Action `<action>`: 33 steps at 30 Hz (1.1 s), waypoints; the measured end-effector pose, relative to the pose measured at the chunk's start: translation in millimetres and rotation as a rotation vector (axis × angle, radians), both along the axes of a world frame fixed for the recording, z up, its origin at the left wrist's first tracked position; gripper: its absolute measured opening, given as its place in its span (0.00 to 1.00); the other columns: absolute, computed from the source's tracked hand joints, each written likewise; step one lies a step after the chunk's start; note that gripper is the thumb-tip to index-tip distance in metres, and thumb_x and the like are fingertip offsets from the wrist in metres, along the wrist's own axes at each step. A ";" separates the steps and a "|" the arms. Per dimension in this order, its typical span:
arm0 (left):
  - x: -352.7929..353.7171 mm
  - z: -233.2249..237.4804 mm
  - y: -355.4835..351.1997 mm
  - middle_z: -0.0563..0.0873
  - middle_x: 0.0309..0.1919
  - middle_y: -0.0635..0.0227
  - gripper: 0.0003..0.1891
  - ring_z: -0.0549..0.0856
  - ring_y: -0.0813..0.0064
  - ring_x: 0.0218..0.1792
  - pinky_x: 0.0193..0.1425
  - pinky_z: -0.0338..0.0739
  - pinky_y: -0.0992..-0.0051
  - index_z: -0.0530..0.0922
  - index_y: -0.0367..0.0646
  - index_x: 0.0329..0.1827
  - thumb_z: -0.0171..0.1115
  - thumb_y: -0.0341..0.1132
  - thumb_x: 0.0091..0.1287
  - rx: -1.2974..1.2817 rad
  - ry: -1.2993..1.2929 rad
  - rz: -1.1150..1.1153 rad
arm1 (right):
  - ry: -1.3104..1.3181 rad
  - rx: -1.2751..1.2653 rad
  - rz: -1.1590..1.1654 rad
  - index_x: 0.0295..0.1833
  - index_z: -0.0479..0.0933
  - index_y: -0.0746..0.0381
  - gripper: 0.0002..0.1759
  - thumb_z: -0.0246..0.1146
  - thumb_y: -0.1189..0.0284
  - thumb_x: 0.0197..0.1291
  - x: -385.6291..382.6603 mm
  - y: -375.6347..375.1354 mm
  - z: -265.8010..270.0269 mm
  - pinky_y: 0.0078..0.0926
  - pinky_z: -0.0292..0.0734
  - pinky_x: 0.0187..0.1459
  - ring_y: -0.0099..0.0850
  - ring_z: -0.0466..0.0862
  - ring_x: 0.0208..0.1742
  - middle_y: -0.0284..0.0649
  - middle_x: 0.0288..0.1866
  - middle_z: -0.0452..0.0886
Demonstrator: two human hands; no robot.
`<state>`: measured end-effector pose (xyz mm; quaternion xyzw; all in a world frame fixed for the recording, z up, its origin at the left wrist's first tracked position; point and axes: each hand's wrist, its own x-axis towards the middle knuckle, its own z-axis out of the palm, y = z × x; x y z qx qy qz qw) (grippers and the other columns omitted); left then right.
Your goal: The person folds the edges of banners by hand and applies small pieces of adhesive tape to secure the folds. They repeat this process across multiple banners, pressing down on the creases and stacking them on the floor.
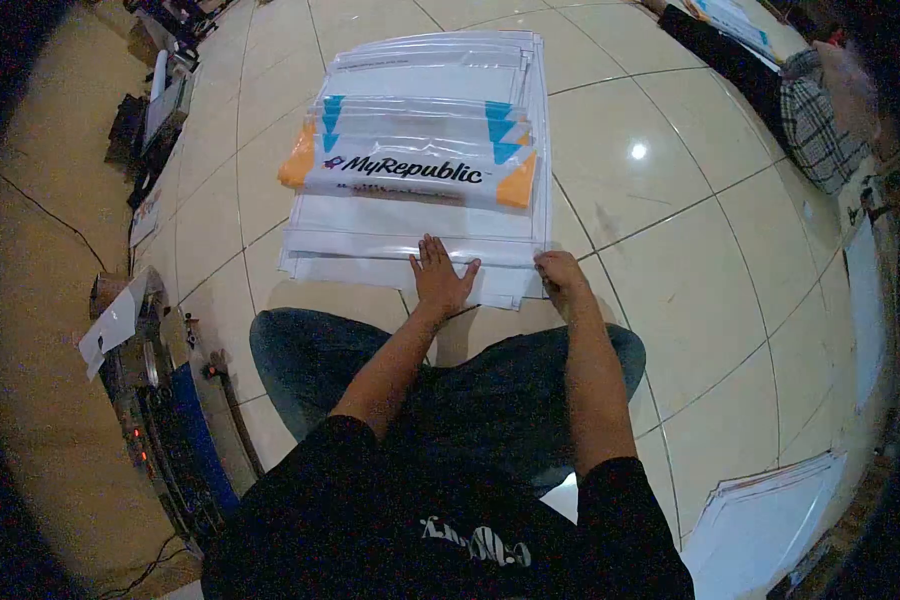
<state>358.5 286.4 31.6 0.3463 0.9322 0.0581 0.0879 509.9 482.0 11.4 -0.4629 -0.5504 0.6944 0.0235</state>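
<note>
A stack of white glossy sheets (420,215) lies on the floor in front of my crossed legs. Across its middle rests a folded printed banner (410,170) in white, orange and blue, lettered "MyRepublic". My left hand (440,278) presses flat on the near end of the stack, fingers spread, over a long fold or strip of the sheet. At the near right corner, my right hand (567,280) is closed with thumb and fingers pinching the sheet's edge. How many layers it grips is hidden.
Pale tiled floor (670,240) surrounds the stack. A long machine (160,400) with red lights stands at the left. More white sheets (765,525) lie at the lower right. Another person (820,130) is at the upper right, beside another printed sheet (735,22).
</note>
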 end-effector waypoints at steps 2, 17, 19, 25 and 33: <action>9.2 -1.4 10.5 0.45 0.74 0.43 0.52 0.42 0.52 0.76 0.76 0.32 0.50 0.45 0.25 0.72 0.37 0.69 0.65 -0.004 -0.011 0.000 | -0.024 -0.010 0.018 0.30 0.78 0.65 0.09 0.60 0.71 0.58 0.4 0.5 7.9 0.26 0.60 0.19 0.25 0.65 0.15 0.31 0.18 0.70; 56.3 -4.1 55.6 0.47 0.72 0.36 0.50 0.45 0.47 0.75 0.76 0.37 0.52 0.47 0.20 0.70 0.48 0.61 0.63 0.064 -0.066 -0.094 | -0.004 -0.182 -0.138 0.24 0.72 0.60 0.09 0.62 0.72 0.55 -2.5 -2.7 17.4 0.27 0.61 0.18 0.24 0.67 0.17 0.31 0.18 0.69; 60.2 -6.9 56.0 0.47 0.72 0.36 0.50 0.46 0.46 0.75 0.76 0.37 0.52 0.47 0.21 0.70 0.51 0.59 0.61 0.105 -0.020 -0.162 | -0.019 -0.119 -0.103 0.24 0.72 0.61 0.09 0.62 0.72 0.55 -3.4 -0.4 3.1 0.28 0.61 0.19 0.24 0.67 0.18 0.32 0.18 0.69; 70.7 2.5 66.9 0.49 0.73 0.39 0.51 0.47 0.48 0.75 0.76 0.38 0.50 0.47 0.23 0.71 0.54 0.58 0.58 0.042 -0.094 -0.286 | -0.056 -0.046 -0.057 0.25 0.73 0.66 0.10 0.62 0.72 0.56 -4.2 -3.7 28.1 0.32 0.63 0.19 0.27 0.67 0.17 0.35 0.17 0.69; 75.9 -1.2 75.3 0.51 0.74 0.46 0.50 0.49 0.53 0.75 0.75 0.40 0.48 0.50 0.29 0.72 0.56 0.59 0.57 0.087 -0.099 -0.430 | -0.197 0.409 0.297 0.21 0.74 0.67 0.14 0.64 0.70 0.55 -15.4 21.5 -46.4 0.36 0.65 0.19 0.31 0.71 0.17 0.40 0.17 0.75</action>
